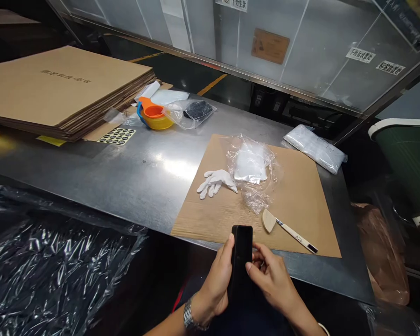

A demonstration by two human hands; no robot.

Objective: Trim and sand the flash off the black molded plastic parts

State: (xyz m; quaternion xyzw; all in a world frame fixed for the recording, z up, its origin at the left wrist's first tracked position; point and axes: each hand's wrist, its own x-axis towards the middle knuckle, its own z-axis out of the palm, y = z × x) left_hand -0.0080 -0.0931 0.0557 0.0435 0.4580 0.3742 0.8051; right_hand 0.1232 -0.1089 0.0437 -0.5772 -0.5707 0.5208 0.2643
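A black phone-shaped object (241, 261) is held upright over the table's front edge, between my two hands. My left hand (217, 280) grips its left side, with the thumb along the edge. On the other side, my right hand (271, 275) has curled fingers and a thumb pressed at its right edge. Just beyond lies a brown cardboard sheet (210, 224). On it are a white glove (216, 183), a clear plastic bag with white packets (250, 163), a beige wedge-shaped pad (268, 221) and a craft knife (297, 236) marked A26.
Stacked flat cardboard (66, 88) covers the metal table's (154, 177) left end. Orange and yellow cups (157, 116), a bag with a dark item (198, 111) and a sticker sheet (117, 136) lie beside it. A plastic-wrapped pack (315, 147) sits back right; black plastic (49, 270) hangs front left.
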